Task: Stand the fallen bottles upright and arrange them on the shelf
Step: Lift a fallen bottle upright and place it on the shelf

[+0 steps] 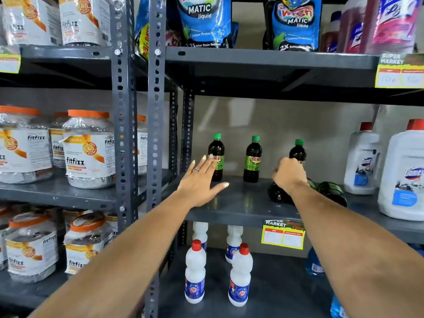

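Three dark bottles with green caps stand upright on the grey middle shelf: one at the left, one in the middle, one at the right. My right hand is closed around the lower body of the right bottle. Two more dark bottles lie on their sides behind my right wrist, one partly hidden and one further right. My left hand hovers open, fingers spread, just in front of the left bottle, its fingertips over the label.
Large white jugs stand at the shelf's right end. White bottles with red caps stand on the shelf below. Jars with orange lids fill the left rack. Detergent pouches sit on the shelf above. A perforated steel post divides the racks.
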### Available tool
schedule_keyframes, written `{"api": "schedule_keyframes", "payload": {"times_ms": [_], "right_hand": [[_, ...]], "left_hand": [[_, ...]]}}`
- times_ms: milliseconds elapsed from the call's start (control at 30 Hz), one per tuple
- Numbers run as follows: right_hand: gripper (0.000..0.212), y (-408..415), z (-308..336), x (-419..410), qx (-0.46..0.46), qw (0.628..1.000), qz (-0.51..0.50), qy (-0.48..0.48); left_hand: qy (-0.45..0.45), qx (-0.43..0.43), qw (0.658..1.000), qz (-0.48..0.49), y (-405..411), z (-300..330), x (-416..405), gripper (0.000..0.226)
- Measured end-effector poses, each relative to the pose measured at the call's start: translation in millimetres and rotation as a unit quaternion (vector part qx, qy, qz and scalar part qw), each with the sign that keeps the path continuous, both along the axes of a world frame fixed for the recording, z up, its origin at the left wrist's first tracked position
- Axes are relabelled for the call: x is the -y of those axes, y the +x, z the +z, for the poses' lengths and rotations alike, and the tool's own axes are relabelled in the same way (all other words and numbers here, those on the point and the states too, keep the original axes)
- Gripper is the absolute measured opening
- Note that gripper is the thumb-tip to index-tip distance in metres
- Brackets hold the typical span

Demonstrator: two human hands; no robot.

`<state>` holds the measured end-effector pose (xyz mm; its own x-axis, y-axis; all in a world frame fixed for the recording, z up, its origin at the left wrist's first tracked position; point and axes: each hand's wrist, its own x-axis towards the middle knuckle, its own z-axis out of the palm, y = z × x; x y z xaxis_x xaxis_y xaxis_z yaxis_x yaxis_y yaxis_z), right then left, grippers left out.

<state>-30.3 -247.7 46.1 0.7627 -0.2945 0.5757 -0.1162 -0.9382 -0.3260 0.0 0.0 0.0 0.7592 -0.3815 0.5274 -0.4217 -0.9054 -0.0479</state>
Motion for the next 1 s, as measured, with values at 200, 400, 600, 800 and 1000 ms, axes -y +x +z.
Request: {"api": "schedule_keyframes", "payload": {"times_ms": [200, 400, 600, 800, 1000], "right_hand": [[0.032, 17, 2, 1, -0.105, 0.991, -0.077, 0.024], [0.031, 29, 17, 4, -0.22, 0.966, -0.132, 0.016], [0.02, 47, 34, 12, -0.302, 0.946, -0.12, 0.01], [0.018, 45, 36, 16, -0.336, 0.94, -0.063, 0.01], [0.053, 61, 14, 18, -0.404, 0.906, 0.0, 0.122]], "left_hand": [[0.006, -0.151, 0.988, 0.003, -14, -40, -25, 0.094], [0.026, -0.185, 0.982, 0.016, -22, -38, -32, 0.114], [0.066, -0.152, 0.986, 0.008, -19, -40, -37, 0.118], [0.054, -0.123, 0.991, 0.027, -19, -48, -37, 0.123], [0.038, -0.177, 0.983, 0.01, -17, -41, -41, 0.119]]}}
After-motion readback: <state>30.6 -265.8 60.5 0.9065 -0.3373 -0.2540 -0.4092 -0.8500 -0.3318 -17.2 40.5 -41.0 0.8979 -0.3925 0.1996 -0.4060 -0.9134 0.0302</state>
